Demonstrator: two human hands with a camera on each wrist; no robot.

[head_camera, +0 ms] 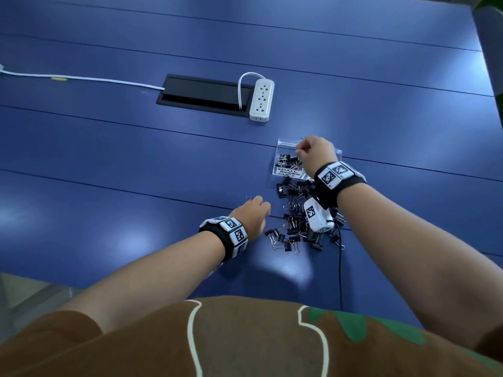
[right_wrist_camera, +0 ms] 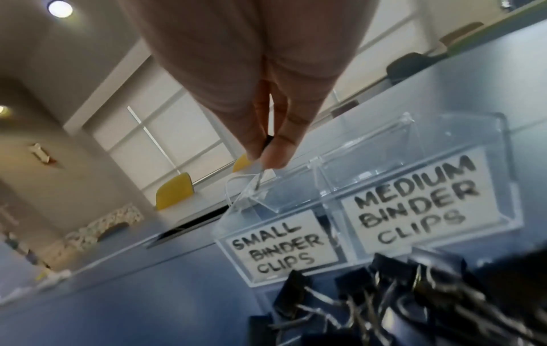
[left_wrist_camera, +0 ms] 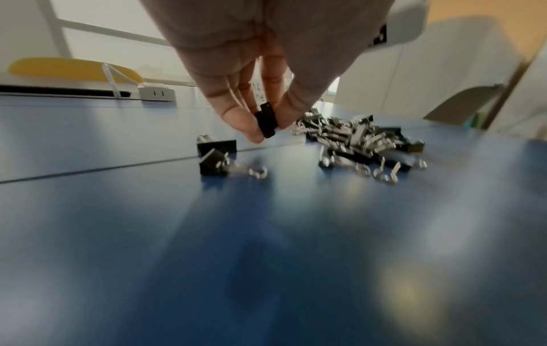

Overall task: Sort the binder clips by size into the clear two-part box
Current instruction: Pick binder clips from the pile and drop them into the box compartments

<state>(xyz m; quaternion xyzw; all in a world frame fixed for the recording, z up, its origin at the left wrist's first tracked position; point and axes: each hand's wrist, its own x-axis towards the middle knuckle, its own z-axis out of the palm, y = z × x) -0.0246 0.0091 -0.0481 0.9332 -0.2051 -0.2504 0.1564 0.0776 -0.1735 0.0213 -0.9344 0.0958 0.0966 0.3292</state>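
The clear two-part box (head_camera: 283,145) stands on the blue table (head_camera: 136,164), labelled "SMALL BINDER CLIPS" on the left and "MEDIUM BINDER CLIPS" (right_wrist_camera: 414,206) on the right. Several black clips lie in the small part (head_camera: 287,160). My right hand (head_camera: 299,149) hovers over that part and pinches a small clip (right_wrist_camera: 268,141) whose wire handle hangs down. A pile of loose black clips (head_camera: 299,221) lies in front of the box. My left hand (head_camera: 261,204) is at the pile's left edge, pinching a black clip (left_wrist_camera: 266,121) just above the table.
A white power strip (head_camera: 261,100) lies beside a black cable hatch (head_camera: 202,93) farther back, with a white cable (head_camera: 81,77) running left. A black cord (head_camera: 340,273) trails from my right wrist to the near table edge. Two stray clips (left_wrist_camera: 216,156) lie left of the pile.
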